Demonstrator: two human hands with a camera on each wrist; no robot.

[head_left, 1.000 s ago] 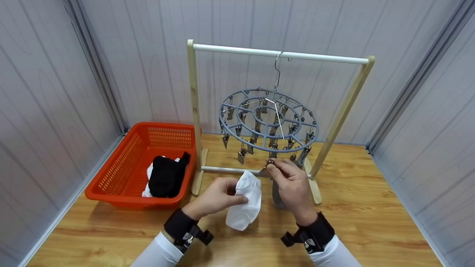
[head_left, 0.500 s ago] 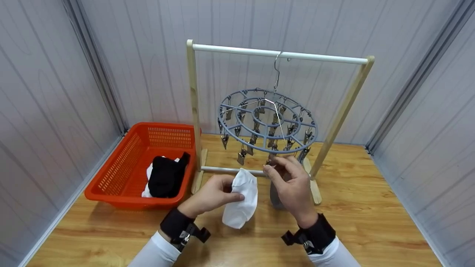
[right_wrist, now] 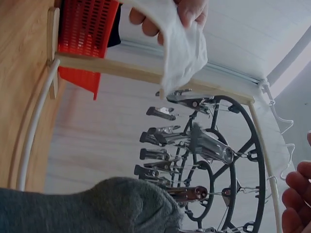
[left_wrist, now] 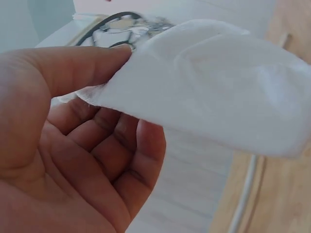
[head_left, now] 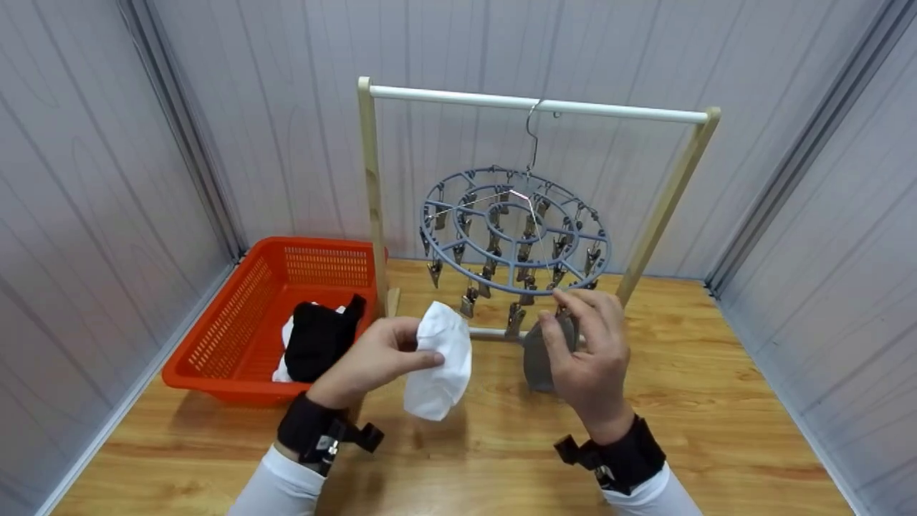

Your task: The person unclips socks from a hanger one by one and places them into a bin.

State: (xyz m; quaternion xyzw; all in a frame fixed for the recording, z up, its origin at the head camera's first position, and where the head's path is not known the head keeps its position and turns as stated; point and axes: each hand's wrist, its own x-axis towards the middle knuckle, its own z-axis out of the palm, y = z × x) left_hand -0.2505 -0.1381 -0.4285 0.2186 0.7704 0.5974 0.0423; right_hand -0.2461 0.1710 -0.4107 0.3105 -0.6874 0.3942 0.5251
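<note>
My left hand point(head_left: 419, 349) pinches a white sock point(head_left: 438, 362) by its edge and holds it up in front of the rack; the left wrist view shows the thumb point(left_wrist: 68, 68) on the sock point(left_wrist: 209, 92). A round grey clip hanger point(head_left: 512, 229) hangs by its hook from the rack's white bar point(head_left: 537, 104). A grey sock point(head_left: 537, 358) hangs from a clip at the hanger's near rim. My right hand point(head_left: 562, 314) hovers at that clip, fingers loosely curved. In the right wrist view its fingertips point(right_wrist: 296, 194) sit apart from the clip point(right_wrist: 189, 194) above the grey sock point(right_wrist: 92, 206).
An orange basket point(head_left: 215, 337) stands left of the rack with a black sock point(head_left: 319, 340) and some white fabric in it. The wooden rack's posts point(head_left: 370, 201) and feet stand mid-table. Grey panel walls close in on three sides of the wooden table point(head_left: 716, 401).
My right hand has moved up and right and let go of the clip it pinched; the hanger has swung back and up. My left hand has lifted the white sock up and left.
</note>
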